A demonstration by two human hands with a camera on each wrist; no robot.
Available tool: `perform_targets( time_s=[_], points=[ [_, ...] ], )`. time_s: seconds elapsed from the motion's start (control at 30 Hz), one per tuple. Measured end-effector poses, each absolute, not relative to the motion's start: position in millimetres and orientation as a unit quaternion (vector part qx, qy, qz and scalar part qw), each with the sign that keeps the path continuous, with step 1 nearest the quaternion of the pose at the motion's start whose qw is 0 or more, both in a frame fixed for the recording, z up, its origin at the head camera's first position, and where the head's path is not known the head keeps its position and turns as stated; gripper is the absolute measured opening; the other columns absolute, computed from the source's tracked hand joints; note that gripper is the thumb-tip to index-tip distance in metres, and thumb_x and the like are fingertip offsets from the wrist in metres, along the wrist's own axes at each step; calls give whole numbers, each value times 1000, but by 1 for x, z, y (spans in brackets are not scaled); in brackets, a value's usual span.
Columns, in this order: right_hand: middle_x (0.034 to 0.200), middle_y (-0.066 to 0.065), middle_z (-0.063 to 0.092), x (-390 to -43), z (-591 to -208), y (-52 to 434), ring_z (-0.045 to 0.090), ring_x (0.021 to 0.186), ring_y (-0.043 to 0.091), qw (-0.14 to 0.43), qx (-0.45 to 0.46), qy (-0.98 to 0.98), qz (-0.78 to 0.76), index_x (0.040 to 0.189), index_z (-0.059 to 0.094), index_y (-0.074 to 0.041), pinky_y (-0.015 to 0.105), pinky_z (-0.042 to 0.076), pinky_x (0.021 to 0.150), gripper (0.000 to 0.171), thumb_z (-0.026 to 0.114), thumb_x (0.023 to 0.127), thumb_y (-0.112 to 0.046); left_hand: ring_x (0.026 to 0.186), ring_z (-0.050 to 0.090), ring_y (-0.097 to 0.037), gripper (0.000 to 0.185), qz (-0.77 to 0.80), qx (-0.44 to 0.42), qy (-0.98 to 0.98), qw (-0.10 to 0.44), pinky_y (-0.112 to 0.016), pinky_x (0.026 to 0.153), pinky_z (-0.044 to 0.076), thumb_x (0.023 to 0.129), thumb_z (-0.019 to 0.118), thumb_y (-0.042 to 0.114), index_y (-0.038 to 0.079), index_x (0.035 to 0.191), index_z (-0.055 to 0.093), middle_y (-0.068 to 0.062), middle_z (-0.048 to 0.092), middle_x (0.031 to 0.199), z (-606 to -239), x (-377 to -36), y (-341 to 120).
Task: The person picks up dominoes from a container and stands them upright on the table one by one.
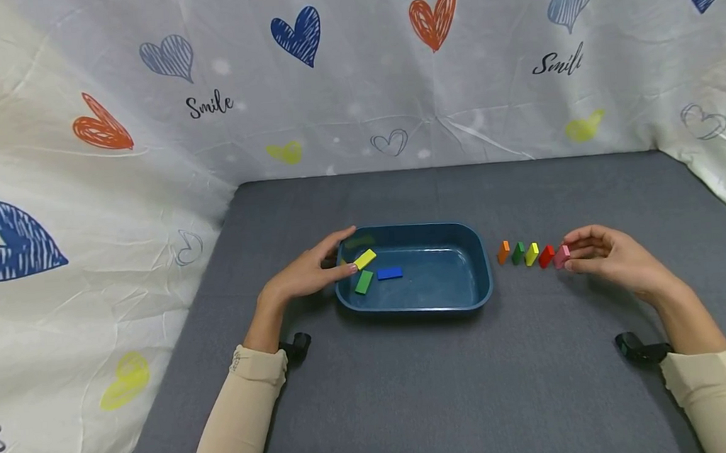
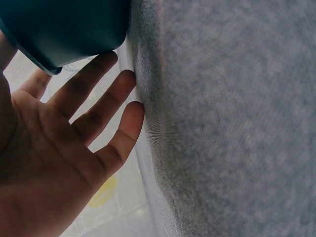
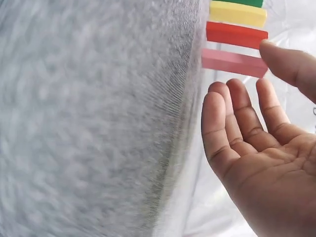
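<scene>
Head view looks forward-down over whole grey table (image 1: 414, 393); wrist views sit close at each palm, sharing blue tray (image 2: 64, 29) and pink block (image 3: 232, 62) with it.

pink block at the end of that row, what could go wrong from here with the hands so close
The pink block stands upright at the end of a tight row beside the red block. The right hand has a fingertip at its top edge; a small nudge could tip it and probably topple the whole row toward the tray. The left hand rests open against the tray's left rim, so a push there might slide the tray toward the orange block.
</scene>
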State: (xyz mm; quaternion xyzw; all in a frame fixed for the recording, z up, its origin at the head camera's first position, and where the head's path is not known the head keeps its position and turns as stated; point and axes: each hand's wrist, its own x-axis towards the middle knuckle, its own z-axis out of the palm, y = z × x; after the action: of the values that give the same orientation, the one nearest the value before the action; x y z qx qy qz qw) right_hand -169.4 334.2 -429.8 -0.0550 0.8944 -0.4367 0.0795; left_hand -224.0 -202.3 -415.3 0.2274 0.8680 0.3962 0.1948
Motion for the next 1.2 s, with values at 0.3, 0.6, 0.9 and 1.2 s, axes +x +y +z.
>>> perform_targets(
  time_s=[0.3,0.6,0.9,1.2],
  points=[
    [124,-2,58,-162,-407,317,54,100,-7,17,-42,906,-421,137,52,-5,12,49,76,51,73,96,-28,152,31,-39,76,393,229,869,195,-64,117,33,99,64,46,40,162,21,1,21,170,-415,-224,-203],
    [119,-17,59,-162,-385,281,58,102,1,-38,-93,885,-454,132,57,-9,13,50,76,42,74,95,-18,153,31,-40,76,388,228,872,192,-64,117,33,99,65,46,40,162,21,1,21,170,-414,-224,-204],
    [120,-13,63,-170,-379,245,64,101,4,-44,-134,856,-497,129,60,-9,17,54,76,38,74,94,-11,153,30,-40,78,384,229,874,192,-65,117,33,100,64,45,35,163,20,0,21,170,-414,-223,-203],
    [120,-4,65,-180,-385,202,65,103,15,-22,-188,832,-522,126,64,-10,24,57,77,33,74,94,-12,153,30,-40,79,387,228,872,192,-65,118,32,100,65,44,33,164,20,0,21,170,-414,-223,-203]
  ],
)
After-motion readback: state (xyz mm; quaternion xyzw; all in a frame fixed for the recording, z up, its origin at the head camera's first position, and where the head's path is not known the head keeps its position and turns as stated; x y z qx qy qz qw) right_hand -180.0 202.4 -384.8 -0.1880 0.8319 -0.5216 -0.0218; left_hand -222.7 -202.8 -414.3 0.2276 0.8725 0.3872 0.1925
